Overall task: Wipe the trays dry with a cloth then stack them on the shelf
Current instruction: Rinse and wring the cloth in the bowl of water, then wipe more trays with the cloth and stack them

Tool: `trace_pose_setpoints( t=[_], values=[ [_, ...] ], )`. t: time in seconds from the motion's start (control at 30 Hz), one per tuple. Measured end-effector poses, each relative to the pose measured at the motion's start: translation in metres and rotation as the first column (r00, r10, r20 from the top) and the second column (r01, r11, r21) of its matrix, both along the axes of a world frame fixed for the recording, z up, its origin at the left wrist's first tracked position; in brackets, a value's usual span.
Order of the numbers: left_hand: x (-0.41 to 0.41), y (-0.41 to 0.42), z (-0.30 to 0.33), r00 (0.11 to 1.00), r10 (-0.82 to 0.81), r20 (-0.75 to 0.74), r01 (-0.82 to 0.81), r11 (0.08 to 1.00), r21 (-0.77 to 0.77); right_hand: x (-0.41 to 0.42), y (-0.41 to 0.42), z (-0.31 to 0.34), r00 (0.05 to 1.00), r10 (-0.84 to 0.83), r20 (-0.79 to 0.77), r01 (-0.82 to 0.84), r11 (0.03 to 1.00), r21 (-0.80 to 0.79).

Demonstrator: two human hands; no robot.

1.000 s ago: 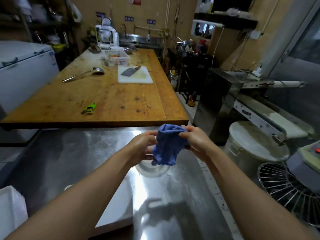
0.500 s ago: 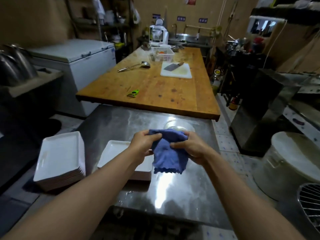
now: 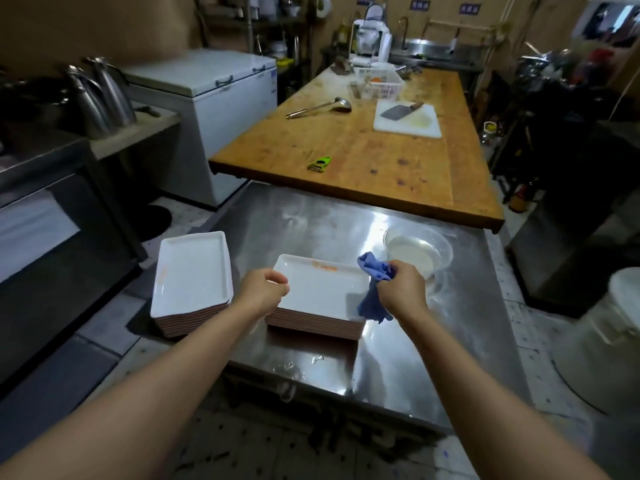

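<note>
Trays (image 3: 322, 292) sit stacked on the steel counter (image 3: 329, 220); the left hand (image 3: 265, 292) curls at the top tray's left edge, probably steadying it, while the right hand (image 3: 401, 289) grips a bunched blue cloth (image 3: 372, 271), poised to wipe.

Both bare forearms are stretched forward. The left hand (image 3: 265, 292) is loosely curled, palm down. The right hand (image 3: 401, 291) is closed in a fist around a cloth (image 3: 374, 289).
</note>
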State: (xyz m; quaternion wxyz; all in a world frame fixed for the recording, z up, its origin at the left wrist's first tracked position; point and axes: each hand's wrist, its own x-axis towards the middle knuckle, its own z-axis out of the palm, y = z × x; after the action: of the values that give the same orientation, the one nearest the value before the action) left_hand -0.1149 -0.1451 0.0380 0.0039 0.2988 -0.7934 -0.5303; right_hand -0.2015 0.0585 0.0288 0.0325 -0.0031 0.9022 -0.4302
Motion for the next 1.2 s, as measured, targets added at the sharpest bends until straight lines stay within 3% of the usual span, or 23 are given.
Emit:
trace_pose_setpoints(
  t=[0.13,0.3,0.37,0.43,0.5,0.6,0.7,0.97,1.2],
  values=[
    [-0.012,-0.033,-0.021,0.997,-0.063,0.045,0.066,0.995,-0.079,0.006,-0.031,-0.013,0.989,0.067,-0.13,-0.049,0.989,0.14],
    [-0.025,-0.063,-0.046,0.984,-0.153,0.096,0.166,0.974,-0.154,0.017,-0.055,-0.047,0.934,0.324,0.149,-0.353,0.792,0.498],
    [-0.029,-0.071,-0.054,0.98,-0.167,0.105,0.184,0.967,-0.179,0.019,-0.06,-0.047,0.949,0.295,0.11,-0.31,0.81,0.497],
    [-0.034,-0.075,-0.062,0.975,-0.186,0.12,0.207,0.958,-0.197,0.019,-0.059,-0.044,0.98,0.193,-0.04,-0.158,0.889,0.429],
    [-0.038,-0.075,-0.067,0.972,-0.198,0.128,0.22,0.956,-0.194,0.017,-0.054,-0.044,0.981,0.159,-0.111,-0.102,0.909,0.404],
    [-0.042,-0.073,-0.072,0.962,-0.235,0.142,0.26,0.945,-0.2,0.019,-0.048,-0.058,0.966,0.26,0.017,-0.221,0.782,0.583],
    [-0.044,-0.074,-0.077,0.963,-0.236,0.129,0.259,0.943,-0.211,0.023,-0.051,-0.072,0.956,0.292,0.032,-0.228,0.666,0.711],
    [-0.04,-0.076,-0.081,0.986,-0.157,0.062,0.163,0.981,-0.107,0.044,-0.119,-0.077,0.907,0.416,-0.056,-0.308,0.751,0.585],
    [-0.041,-0.081,-0.083,0.974,-0.227,0.026,0.228,0.965,-0.128,0.03,-0.153,-0.082,0.896,0.434,-0.097,-0.361,0.837,0.411]
  ],
)
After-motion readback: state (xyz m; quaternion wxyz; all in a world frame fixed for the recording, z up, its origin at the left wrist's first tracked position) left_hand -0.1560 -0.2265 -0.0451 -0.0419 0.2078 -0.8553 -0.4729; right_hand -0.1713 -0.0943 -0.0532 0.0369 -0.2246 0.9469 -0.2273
